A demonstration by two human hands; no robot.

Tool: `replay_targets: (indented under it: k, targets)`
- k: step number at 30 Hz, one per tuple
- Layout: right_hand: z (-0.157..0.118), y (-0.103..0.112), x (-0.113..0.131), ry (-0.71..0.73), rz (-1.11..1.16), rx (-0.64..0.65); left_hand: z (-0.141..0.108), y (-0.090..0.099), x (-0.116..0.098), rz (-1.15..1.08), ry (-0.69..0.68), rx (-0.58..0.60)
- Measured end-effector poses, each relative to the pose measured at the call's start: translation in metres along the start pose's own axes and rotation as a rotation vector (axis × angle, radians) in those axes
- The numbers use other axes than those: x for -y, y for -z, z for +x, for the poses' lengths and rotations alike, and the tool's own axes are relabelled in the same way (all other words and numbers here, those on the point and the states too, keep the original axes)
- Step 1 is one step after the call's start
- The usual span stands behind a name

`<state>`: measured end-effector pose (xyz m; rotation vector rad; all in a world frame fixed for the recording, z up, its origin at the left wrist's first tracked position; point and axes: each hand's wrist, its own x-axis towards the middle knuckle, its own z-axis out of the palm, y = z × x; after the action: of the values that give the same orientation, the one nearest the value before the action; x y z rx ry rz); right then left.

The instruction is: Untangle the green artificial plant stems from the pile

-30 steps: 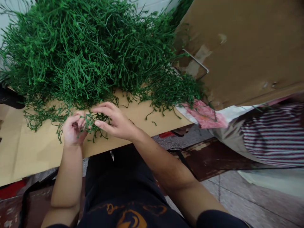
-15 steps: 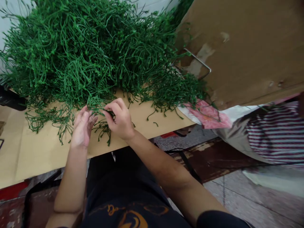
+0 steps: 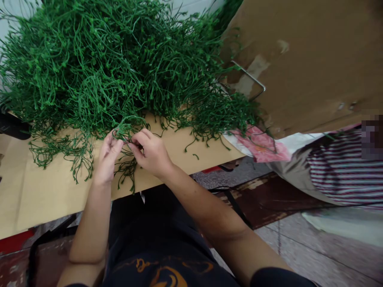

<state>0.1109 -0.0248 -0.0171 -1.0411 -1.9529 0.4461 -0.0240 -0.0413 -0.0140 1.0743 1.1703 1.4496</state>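
Observation:
A large tangled heap of green artificial plant stems [image 3: 113, 67] with small budded tips covers the back of the table. At its front edge, my left hand [image 3: 108, 157] is closed, thumb and fingers pinching a bunch of green stems [image 3: 127, 124]. My right hand [image 3: 153, 154] meets it from the right, its thumb and index finger pinched on the same stems near the left fingertips. Stem ends hang below between the two hands. The exact grip point is partly hidden by the fingers.
Loose stems lie on the tan tabletop [image 3: 54, 187]. A big cardboard sheet [image 3: 311, 63] with a bent metal wire [image 3: 251, 75] stands at the right, above a pink plastic bag [image 3: 263, 145]. A person in a striped garment [image 3: 344, 171] is at the right edge. A black object [image 3: 13, 125] sits at left.
My left thumb and fingers have closed inward onto the stems, having been more spread. The right hand has shifted slightly downward, and the hands are closer together.

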Motion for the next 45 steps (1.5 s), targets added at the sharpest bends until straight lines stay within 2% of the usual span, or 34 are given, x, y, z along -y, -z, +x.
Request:
replay_targets:
  k: [2, 6, 8, 10, 15, 21, 23, 25, 28, 31, 35, 40, 43, 45]
  targets:
    - [0.000, -0.002, 0.001, -0.013, -0.009, 0.023, 0.003, -0.001, -0.001, 0.039, -0.029, 0.014]
    - [0.001, 0.000, 0.000, 0.017, 0.066, 0.072, 0.016, 0.003, 0.000, 0.081, -0.106, -0.078]
    - [0.002, 0.005, -0.003, 0.017, 0.106, 0.076, 0.022, 0.006, 0.003, 0.072, -0.127, -0.072]
    - [0.005, 0.010, -0.007, -0.001, 0.100, 0.025, 0.026, 0.007, 0.006, 0.060, -0.136, -0.055]
    - [0.011, 0.011, -0.014, 0.005, -0.011, -0.216, 0.028, 0.003, 0.007, 0.131, -0.171, -0.049]
    - [0.014, 0.005, -0.014, -0.047, -0.098, -0.367, 0.025, 0.002, 0.003, 0.196, -0.117, -0.023]
    - [0.016, 0.007, -0.015, -0.049, -0.124, -0.326, 0.024, 0.002, 0.002, 0.203, -0.095, -0.014]
    - [0.018, 0.008, -0.016, -0.032, -0.084, -0.221, 0.024, 0.001, 0.002, 0.195, -0.081, 0.017]
    - [0.021, 0.007, -0.017, -0.033, 0.153, -0.062, 0.024, -0.001, 0.001, 0.189, -0.077, 0.057]
    - [0.023, 0.006, -0.016, -0.097, 0.435, 0.047, 0.023, 0.000, 0.002, 0.175, -0.114, 0.051]
    - [0.026, 0.007, -0.014, -0.158, 0.615, -0.002, 0.018, 0.000, 0.006, 0.138, -0.158, 0.048]
    - [0.027, 0.003, -0.010, -0.214, 0.745, -0.029, 0.011, -0.013, 0.014, 0.231, -0.094, 0.108]
    - [0.027, 0.006, -0.010, -0.227, 0.734, -0.074, 0.011, -0.014, 0.011, 0.250, -0.058, 0.063]
    - [0.028, 0.014, -0.015, -0.261, 0.748, -0.128, 0.013, -0.005, 0.005, 0.294, -0.060, 0.023]
